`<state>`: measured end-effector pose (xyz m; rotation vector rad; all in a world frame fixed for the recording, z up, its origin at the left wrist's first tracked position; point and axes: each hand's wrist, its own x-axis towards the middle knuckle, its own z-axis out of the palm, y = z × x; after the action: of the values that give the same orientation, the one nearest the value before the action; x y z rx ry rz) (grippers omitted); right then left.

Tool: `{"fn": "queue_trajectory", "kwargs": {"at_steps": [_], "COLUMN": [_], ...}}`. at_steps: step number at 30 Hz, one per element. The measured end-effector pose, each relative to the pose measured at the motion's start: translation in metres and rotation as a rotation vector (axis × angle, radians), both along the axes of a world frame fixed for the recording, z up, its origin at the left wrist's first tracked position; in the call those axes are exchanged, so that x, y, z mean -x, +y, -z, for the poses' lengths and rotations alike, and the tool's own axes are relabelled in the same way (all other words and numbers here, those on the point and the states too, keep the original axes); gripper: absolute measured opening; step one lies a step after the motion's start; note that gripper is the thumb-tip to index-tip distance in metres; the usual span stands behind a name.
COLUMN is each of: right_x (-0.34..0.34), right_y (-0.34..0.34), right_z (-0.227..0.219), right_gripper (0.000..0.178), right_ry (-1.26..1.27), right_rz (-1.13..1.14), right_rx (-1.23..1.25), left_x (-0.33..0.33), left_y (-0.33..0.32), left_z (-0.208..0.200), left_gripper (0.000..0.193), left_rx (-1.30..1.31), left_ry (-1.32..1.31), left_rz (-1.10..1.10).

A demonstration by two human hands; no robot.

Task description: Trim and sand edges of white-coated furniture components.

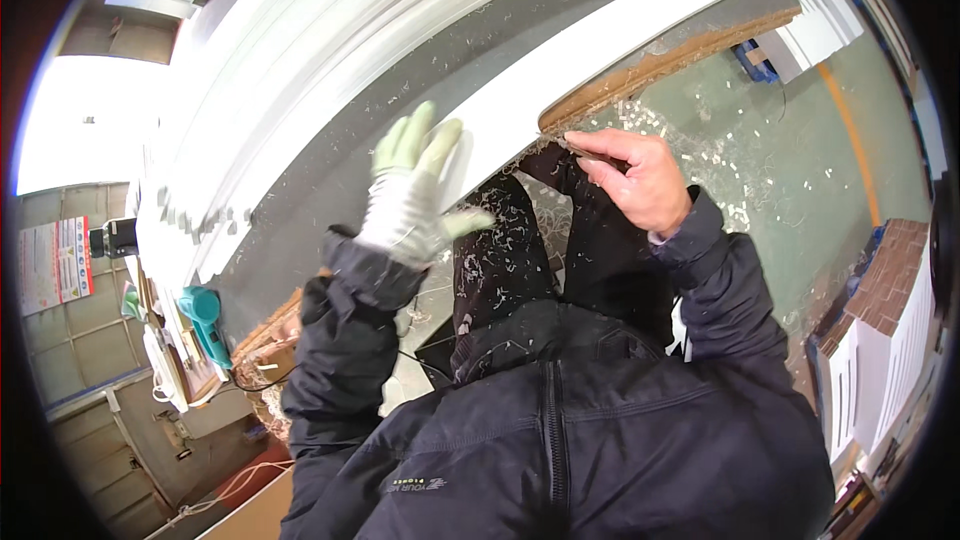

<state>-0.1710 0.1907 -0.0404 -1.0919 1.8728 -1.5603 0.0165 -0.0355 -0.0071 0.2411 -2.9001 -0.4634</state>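
Observation:
My left hand [412, 190] wears a white and pale green work glove, fingers spread and flat over the near edge of a long white panel [600, 50] lying on a grey workbench top [330, 190]. My bare right hand [635, 175] has its fingers curled at the underside of the brown board edge [670, 65] below the panel. Whether it grips anything there, I cannot tell. White shavings are scattered over the bench, my dark trousers [500, 260] and my dark jacket.
Long white profiles [300, 30] are stacked along the bench's far side. A teal power tool [205, 315] lies at the left end. White panels [890, 360] stand at the right on the green floor [780, 170], which is littered with chips.

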Motion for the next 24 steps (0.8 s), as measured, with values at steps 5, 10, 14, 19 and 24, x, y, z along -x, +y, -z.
{"fn": "queue_trajectory", "kwargs": {"at_steps": [5,10,14,19,24], "right_x": [-0.039,-0.077,-0.069,-0.117,-0.103], "right_y": [-0.020,-0.024,-0.031,-0.044,-0.047], "right_z": [0.017,0.024,0.023,0.025,0.025], "right_gripper": [0.029,0.035,0.030,0.034,0.029], "right_ry": [0.301,0.337,0.278,0.366,0.319], "right_rz": [0.256,0.141,0.416,0.016,0.402], "right_rx": [0.118,0.154,0.131,0.126,0.115], "left_x": [-0.047,-0.048,-0.045,-0.048,-0.061], "left_y": [-0.020,-0.021,-0.019,-0.029,-0.068], "left_z": [0.012,0.022,0.020,0.024,0.018], "left_gripper": [0.091,0.081,0.081,0.082,0.083], "left_rx": [0.183,0.128,0.108,0.112,-0.022], "left_ry": [-0.052,0.039,0.063,0.073,-0.032], "left_rz": [-0.013,-0.066,-0.041,-0.026,0.196]}}
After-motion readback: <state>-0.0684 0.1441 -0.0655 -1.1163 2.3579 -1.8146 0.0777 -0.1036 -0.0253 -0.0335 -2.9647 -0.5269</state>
